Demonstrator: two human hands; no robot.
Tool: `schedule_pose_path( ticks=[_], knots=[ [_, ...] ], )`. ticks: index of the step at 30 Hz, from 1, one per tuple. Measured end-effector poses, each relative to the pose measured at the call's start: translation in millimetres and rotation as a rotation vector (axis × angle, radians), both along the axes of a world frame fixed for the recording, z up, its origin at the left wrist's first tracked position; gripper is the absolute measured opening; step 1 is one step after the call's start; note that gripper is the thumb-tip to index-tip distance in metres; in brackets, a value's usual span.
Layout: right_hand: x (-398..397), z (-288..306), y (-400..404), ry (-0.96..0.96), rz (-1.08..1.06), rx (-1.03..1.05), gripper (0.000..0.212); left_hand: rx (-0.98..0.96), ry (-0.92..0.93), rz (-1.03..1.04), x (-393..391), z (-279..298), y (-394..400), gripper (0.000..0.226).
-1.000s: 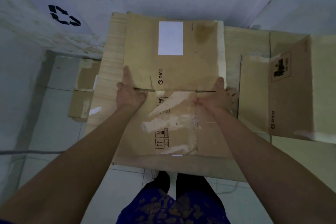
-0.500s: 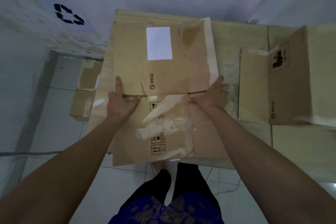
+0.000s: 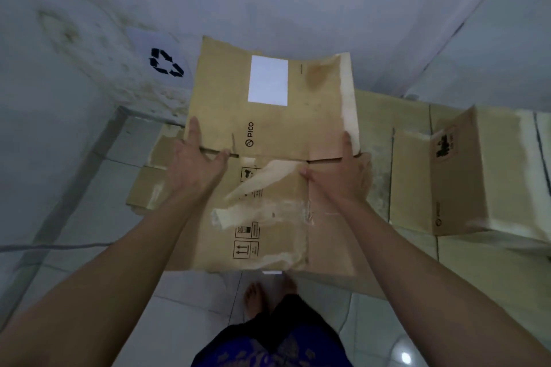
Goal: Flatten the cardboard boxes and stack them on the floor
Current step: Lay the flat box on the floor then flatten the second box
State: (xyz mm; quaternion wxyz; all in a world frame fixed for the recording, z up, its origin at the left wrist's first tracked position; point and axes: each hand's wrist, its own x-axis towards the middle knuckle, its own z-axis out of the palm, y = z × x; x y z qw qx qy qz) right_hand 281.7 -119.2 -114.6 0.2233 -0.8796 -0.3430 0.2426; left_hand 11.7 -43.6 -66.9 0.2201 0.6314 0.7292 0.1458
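- Brown cardboard fills the middle of the room: a flattened box with a white label and "PICO" print is held up off the floor between both hands.
- The left hand grips its left edge at the slit between panels, thumb lying along the top face and the other fingers hooking into the slot.
- The right hand clamps the right edge at the matching slit, thumb on top, the rest hidden underneath.
- Holding at both slits likely keeps the floppy sheet level, though its far end curls upward.
- Beneath and beyond the fingers lies the pile of flattened cardboard on the tiled floor, seemingly where this sheet belongs.
- Right of the right hand, another box looks only part folded, probably still to be flattened.
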Motion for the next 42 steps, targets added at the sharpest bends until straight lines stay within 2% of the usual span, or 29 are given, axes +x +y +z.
schedule_pose_path(
  ticks=[10, 18, 24, 30, 36, 42],
  knots=[
    [-30, 119, 45, -0.233, 0.192, 0.228, 0.132, 0.278, -0.018, 0.163, -31, 102, 10, 0.101],
    [-88, 151, 70, -0.181, 0.265, 0.335, 0.128, 0.418, 0.001, 0.257, -87, 142, 14, 0.100],
    [-159, 136, 81, -0.137, 0.309, 0.320, 0.130, 0.431, 0.056, 0.306, -156, 129, 25, 0.095],
    [-254, 119, 115, -0.147, 0.341, 0.264, 0.131, 0.371, 0.055, 0.343, -256, 88, 53, 0.095],
    [-367, 93, 149, -0.118, 0.305, 0.202, 0.130, 0.292, 0.105, 0.251, -368, 63, 97, 0.090],
    [-439, 75, 169, -0.124, 0.242, 0.123, 0.123, 0.190, 0.113, 0.215, -432, 31, 130, 0.083]
  ],
)
